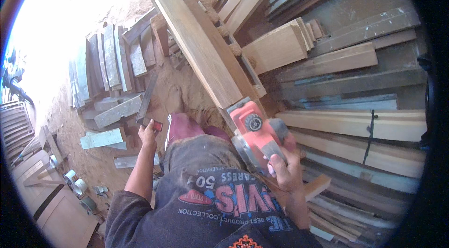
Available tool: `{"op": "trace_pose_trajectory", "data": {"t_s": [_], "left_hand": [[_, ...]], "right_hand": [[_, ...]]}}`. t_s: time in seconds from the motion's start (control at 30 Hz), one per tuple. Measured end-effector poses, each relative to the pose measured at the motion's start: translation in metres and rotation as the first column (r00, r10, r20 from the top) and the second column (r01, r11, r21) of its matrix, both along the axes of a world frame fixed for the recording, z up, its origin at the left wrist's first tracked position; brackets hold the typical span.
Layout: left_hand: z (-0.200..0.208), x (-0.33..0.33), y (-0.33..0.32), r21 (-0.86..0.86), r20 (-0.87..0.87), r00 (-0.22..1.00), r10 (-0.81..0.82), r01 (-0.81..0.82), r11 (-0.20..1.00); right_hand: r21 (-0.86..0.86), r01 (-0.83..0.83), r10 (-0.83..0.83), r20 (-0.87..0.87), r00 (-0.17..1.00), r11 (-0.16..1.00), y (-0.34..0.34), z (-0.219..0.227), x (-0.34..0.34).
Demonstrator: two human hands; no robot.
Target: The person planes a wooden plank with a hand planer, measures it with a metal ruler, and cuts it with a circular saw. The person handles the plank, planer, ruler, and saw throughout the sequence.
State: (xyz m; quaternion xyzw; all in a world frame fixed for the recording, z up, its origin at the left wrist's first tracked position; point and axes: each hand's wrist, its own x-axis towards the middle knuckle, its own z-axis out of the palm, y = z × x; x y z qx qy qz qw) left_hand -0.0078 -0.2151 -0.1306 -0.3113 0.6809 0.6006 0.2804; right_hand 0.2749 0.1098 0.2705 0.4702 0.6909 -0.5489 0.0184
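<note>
In my right hand [286, 166] is a red electric hand planer [262, 141] with a round dark dial, my fingers wrapped round its rear handle. The planer's front end sits at the near end of a long, thick wooden beam [196, 47], which runs away to the upper left. My left hand [148, 132], off to the left of my legs, is closed on a try square [148, 96]. Its long dark blade points away from me and a red part shows beside my fingers; my hand covers the corner.
Stacked boards [351, 122] fill the right side, and short planks [276, 49] lie just right of the beam. More weathered offcuts [110, 61] lie on the sandy ground at left. Cans [75, 182] and wooden panels [65, 220] are at lower left.
</note>
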Motion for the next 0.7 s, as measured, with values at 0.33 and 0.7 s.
{"op": "trace_pose_trajectory", "data": {"t_s": [0.33, 0.7], "left_hand": [[-0.002, 0.0, -0.021, 0.035, -0.033, 0.991, 0.13, -0.129, 0.991], [-0.013, -0.027, -0.014, -0.001, 0.026, 0.97, 0.241, -0.241, 0.971]], "right_hand": [[-0.162, -0.011, 0.011, -0.001, 1.0, 0.987, 0.02, -0.023, -0.074], [-0.169, 0.015, -0.024, -0.051, 0.998, 0.985, 0.041, -0.032, -0.166]]}}
